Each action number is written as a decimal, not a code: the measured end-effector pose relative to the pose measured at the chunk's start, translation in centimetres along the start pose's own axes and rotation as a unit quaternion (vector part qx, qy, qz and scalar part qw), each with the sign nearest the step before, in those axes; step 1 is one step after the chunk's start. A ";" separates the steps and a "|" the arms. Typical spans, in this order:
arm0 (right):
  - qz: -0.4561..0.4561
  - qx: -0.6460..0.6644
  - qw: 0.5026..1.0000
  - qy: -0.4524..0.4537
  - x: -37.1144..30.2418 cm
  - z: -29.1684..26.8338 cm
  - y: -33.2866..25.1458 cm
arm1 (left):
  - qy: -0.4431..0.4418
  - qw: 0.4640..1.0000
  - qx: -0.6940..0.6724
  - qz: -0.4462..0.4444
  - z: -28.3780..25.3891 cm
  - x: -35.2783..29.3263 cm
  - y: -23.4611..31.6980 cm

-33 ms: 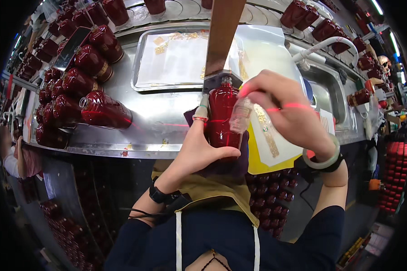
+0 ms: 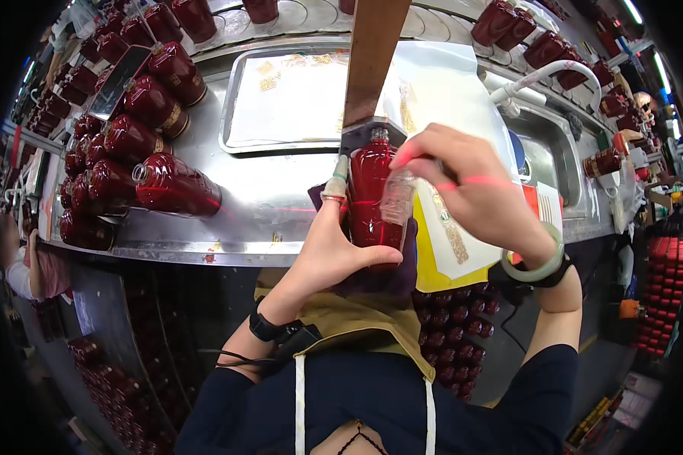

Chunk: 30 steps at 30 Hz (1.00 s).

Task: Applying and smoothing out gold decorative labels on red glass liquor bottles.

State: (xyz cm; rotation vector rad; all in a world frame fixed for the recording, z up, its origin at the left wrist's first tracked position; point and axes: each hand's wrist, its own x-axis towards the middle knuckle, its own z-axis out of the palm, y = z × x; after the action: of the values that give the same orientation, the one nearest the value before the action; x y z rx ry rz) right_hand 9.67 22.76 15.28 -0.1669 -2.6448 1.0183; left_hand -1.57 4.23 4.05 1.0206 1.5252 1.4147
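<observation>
At centre, the left grip (image 2: pixel 332 246) clasps a red bottle (image 2: pixel 368 186), the right grip (image 2: pixel 467 176) an indistinct clear piece (image 2: pixel 397 199).

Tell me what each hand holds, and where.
Left hand: glossy red bottle, by its base end and left side. Right hand: translucent film piece, by its upper end.

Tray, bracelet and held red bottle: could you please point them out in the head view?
Tray (image 2: pixel 281 148), head view, near rim.
Bracelet (image 2: pixel 535 274), head view, lower band.
Held red bottle (image 2: pixel 369 180), head view, body.
</observation>
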 end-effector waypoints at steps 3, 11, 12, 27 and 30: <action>0.013 -0.020 0.999 -0.022 0.1 1.9 2.0 | 0.082 0.988 -0.133 0.018 0.7 0.8 -0.3; 0.115 0.071 0.983 0.127 0.2 5.2 5.3 | 0.104 0.974 -0.200 -0.028 1.5 1.5 0.0; 0.154 0.132 0.968 0.146 0.0 5.5 5.6 | 0.104 0.974 -0.201 -0.029 1.3 1.4 -0.2; 0.262 0.233 0.926 0.140 -1.0 7.3 6.0 | 0.090 0.982 -0.164 -0.039 1.0 1.6 -0.3; 0.267 0.237 0.923 0.143 -0.9 7.3 5.8 | 0.088 0.978 -0.180 -0.051 1.0 1.6 -0.2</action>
State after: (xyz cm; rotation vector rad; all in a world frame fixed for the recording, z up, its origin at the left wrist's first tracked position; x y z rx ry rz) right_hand 8.18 22.23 6.00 -0.8829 -2.0494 1.6240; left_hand -1.18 6.09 3.77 0.6022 1.3531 1.6657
